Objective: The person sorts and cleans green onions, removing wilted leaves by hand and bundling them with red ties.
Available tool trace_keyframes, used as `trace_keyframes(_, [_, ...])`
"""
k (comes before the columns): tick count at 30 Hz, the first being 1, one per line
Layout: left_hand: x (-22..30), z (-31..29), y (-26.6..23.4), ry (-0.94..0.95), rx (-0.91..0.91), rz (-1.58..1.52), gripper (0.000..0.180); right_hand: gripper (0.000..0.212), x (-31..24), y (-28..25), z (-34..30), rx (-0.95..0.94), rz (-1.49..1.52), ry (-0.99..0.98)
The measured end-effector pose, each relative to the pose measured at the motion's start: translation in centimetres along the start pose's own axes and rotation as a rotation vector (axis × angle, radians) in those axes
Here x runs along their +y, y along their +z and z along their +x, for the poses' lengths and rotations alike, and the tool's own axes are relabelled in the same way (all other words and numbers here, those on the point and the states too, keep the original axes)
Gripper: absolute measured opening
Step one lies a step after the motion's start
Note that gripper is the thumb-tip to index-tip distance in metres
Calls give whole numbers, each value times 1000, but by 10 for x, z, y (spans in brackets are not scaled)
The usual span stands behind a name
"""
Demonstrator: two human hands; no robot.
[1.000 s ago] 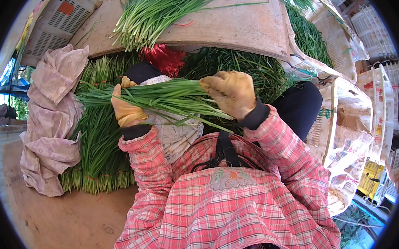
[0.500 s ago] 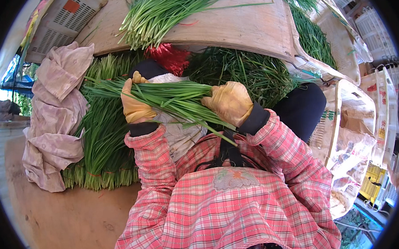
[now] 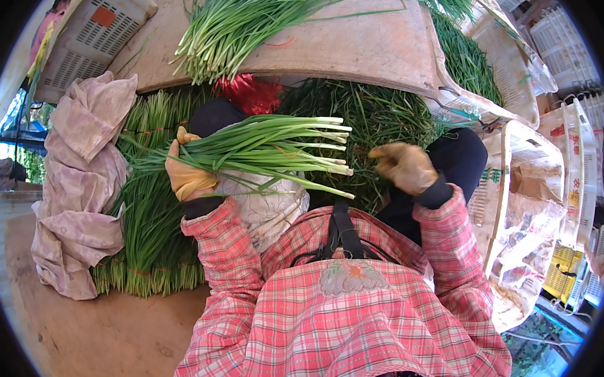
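Observation:
My left hand (image 3: pixel 188 168), in a tan glove, is closed around a bunch of garlic chives (image 3: pixel 265 144). The bunch lies crosswise over my lap. Its pale cut ends fan out to the right, and its green leaves trail left past my wrist. My right hand (image 3: pixel 408 167), gloved alike, hovers off those ends, over dark loose leaves (image 3: pixel 343 118) beside my knee. Its fingers look curled but are smeared, so whether anything is in them does not show.
Tied chive bundles (image 3: pixel 151 237) stack at left, beside a crumpled pale cloth (image 3: pixel 86 172). Ahead, a wooden board (image 3: pixel 370 48) bears a chive pile (image 3: pixel 239 28); red ties (image 3: pixel 251 95) hang below its edge. White plastic crates (image 3: pixel 519 170) line the right.
My right hand has come off the bunch and moved right. The pale cut ends it covered now show. My left hand keeps its hold, shifted slightly left.

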State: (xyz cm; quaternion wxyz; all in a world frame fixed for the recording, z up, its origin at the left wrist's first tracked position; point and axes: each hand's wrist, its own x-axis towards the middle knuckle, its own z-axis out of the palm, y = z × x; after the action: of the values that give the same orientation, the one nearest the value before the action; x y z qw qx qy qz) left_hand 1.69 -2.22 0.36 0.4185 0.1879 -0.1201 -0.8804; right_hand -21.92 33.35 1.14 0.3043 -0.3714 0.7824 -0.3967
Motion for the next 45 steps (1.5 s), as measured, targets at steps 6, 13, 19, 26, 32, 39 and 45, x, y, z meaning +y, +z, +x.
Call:
trace_keyframes(6, [-19, -1, 8, -106, -145, -124, 19, 37, -61, 67, 30, -133, 826, -100])
trace_keyframes(13, [-15, -6, 13, -34, 2, -125, 18, 31, -60, 74, 42, -3, 381, -537])
trace_keyframes(19, [-21, -8, 11, -31, -45, -98, 20, 30, -62, 82, 34, -53, 896, -148])
trace_keyframes(26, [-30, -13, 26, 38, 82, 55, 22, 41, -52, 88, 39, -165, 1462, -95])
trace_keyframes(32, [-35, -17, 36, 25, 72, 80, 24, 30, -48, 79, 48, 313, -103, -938])
trace_keyframes(39, [-30, -11, 25, -29, 33, 17, 23, 22, -58, 79, 48, 80, 370, -314])
trace_keyframes(45, [-2, -1, 1, 135, 86, 63, 24, 13, -26, 29, 26, 446, -358, -27])
